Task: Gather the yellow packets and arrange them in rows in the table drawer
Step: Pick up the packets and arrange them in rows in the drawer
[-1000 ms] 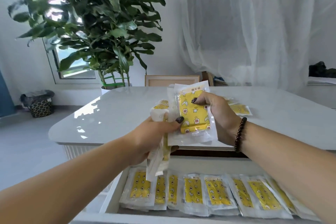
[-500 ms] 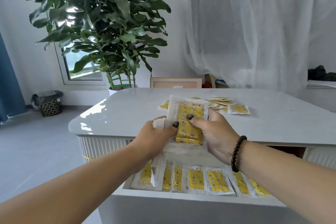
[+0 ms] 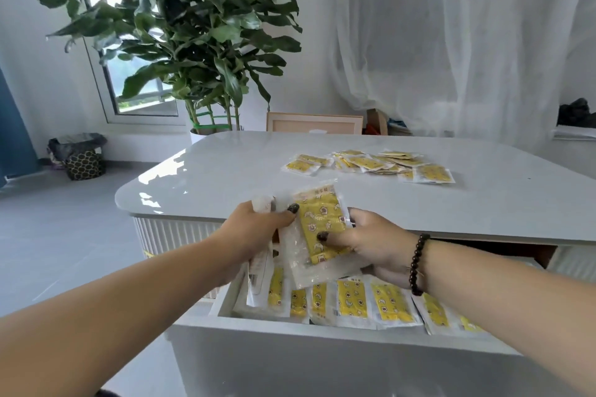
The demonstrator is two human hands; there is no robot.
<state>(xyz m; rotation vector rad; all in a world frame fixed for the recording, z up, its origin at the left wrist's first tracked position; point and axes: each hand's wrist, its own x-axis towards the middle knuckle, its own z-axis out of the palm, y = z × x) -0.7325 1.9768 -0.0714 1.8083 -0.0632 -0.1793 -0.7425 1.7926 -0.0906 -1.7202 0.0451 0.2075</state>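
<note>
My left hand grips a bundle of packets that hangs down edge-on over the open drawer. My right hand pinches one yellow packet in clear wrap, thumb on its face, tilted above the drawer's back. My left thumb touches that packet's upper left corner. A row of yellow packets lies overlapping in the drawer below both hands. Several loose yellow packets lie scattered on the white table top further back.
A large potted plant stands behind the table's left corner. A wooden frame leans behind the table, sheer curtains hang at the right, and a patterned basket sits on the grey floor at left.
Both hands have come down toward the drawer. The single packet has tilted from upright to slanted, and my right hand now holds it lower on its face. The view has pulled back.
</note>
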